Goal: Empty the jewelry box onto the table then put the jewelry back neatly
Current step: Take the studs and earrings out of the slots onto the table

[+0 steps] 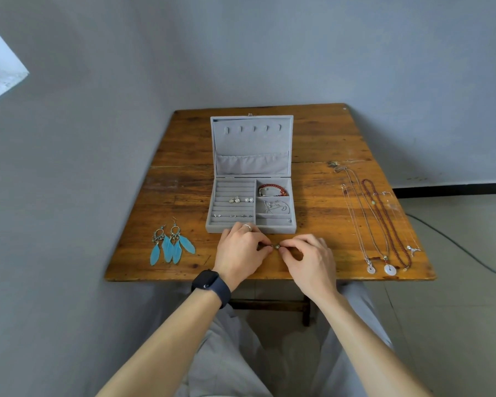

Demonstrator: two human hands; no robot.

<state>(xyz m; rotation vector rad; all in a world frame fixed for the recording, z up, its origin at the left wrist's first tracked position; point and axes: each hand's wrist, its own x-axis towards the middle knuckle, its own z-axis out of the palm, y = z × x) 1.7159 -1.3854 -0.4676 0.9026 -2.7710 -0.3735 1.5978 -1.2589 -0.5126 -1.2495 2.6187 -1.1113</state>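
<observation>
The grey velvety jewelry box (251,144) stands open on the worn plank table (327,138), a red bead bracelet (272,190) in its far right compartment, pearly studs (241,199) (tiny) on the ridged rolls. Before it, left hand (239,250) and right hand (309,259) pinch a small roundish trinket (277,247) between curled fingertips.

There are 1 table (184,156), 1 jewelry box (251,144), 2 feather earrings (171,245), 4 necklaces (390,270) and 1 red bracelet (272,189).
</observation>
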